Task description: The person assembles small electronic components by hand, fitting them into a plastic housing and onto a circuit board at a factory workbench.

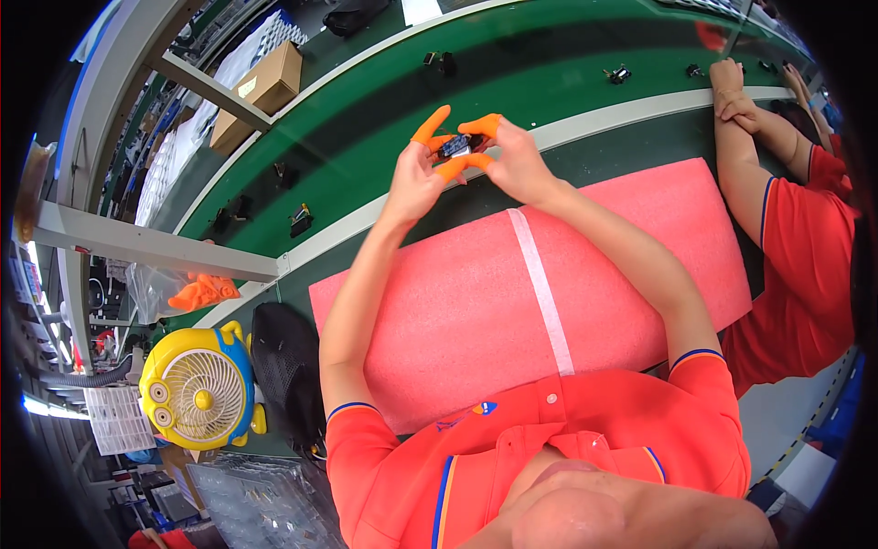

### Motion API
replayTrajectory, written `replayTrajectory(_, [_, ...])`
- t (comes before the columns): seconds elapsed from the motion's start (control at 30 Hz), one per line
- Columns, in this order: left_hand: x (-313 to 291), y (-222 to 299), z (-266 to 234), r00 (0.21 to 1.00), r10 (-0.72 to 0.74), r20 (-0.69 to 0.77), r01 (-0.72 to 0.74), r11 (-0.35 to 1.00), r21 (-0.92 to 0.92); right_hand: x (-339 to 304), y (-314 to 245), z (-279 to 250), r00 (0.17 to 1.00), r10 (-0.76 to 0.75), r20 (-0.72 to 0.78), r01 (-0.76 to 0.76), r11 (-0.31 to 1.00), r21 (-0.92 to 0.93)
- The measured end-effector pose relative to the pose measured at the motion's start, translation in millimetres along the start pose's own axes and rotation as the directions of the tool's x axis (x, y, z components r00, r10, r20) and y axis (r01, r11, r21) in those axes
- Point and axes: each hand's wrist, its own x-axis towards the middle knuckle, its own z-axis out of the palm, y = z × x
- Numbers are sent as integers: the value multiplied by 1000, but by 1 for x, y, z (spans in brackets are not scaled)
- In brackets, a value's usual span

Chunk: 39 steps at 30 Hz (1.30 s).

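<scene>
Between my two hands is a small dark electronic part (456, 145) with a bluish face and a pale lower edge; its exact kind is too small to make out. My left hand (420, 176) grips it from the left, wearing orange finger cots on the fingertips. From the right, my right hand (518, 163) pinches the same part, also in orange cots. Both hands are over the near edge of the green conveyor belt (366, 137). Below my forearms lies a pink foam block (457, 302) with a white strip across it.
Small dark parts (301, 220) sit along the belt. At left stand a yellow and blue fan (203, 389), a black mesh bag (285, 366) and a bag of orange finger cots (203, 291). A grey frame post (155, 240) crosses the left. Another person's arm (739, 156) rests at right.
</scene>
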Motion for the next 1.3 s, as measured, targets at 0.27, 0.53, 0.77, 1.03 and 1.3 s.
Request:
replayTrajectory(0.27, [-8,1,-2,1000,24,6,-25,925,379,11,-7,-6,979,197,46,-200,976,81])
replayTrajectory(0.53, [-1,-29,-13,987,156,-35,-95,749,656,21,25,-10,941,335,46,-335,942,-5])
replayTrajectory(0.77, [-18,0,-146,948,-122,-294,297,4,955,27,60,-33,932,145,-333,-251,920,-301])
replayTrajectory(1.03, [-24,-7,-158,864,-265,-429,377,-227,898,18,39,-7,981,170,-95,-176,983,-60])
replayTrajectory(1.3, [-9,17,-45,939,174,296,-309,55,949,14,2,1,992,86,90,-94,991,91])
